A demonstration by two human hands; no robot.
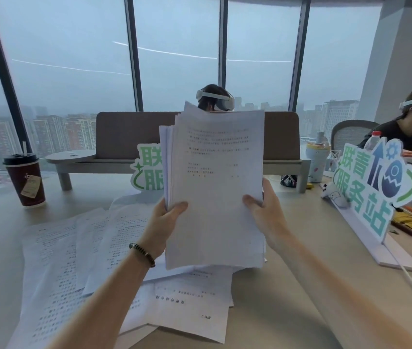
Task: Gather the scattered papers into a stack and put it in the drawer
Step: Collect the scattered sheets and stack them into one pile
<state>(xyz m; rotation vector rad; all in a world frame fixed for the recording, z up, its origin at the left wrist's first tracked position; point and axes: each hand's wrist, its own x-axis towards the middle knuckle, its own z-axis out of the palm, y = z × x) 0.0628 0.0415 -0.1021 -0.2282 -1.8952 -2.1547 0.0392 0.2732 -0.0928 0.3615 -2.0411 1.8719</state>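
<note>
Above the desk (288, 285), one stack of papers (215, 187) is held upright by two hands, with its long axis running from bottom to top and its printed face turned to the camera. The sheets in the stack are not aligned; several edges are fanned out at the upper left. The left hand (167, 217) grips the stack at its left edge, with the thumb curled over the front sheet. The right hand (262, 210) grips the right edge in the same way, thumb on the front. One beaded bracelet (142, 254) is worn on the left wrist.

Below the stack, loose sheets (74, 260) are spread flat on the desk, overlapping each other; at least five can be counted, and the exact number cannot be told. One coffee cup (25, 180) with a straw is placed at the far left. Two green signs are seen: one (147, 170) partly hidden behind the stack, one (376, 192) at the right.
</note>
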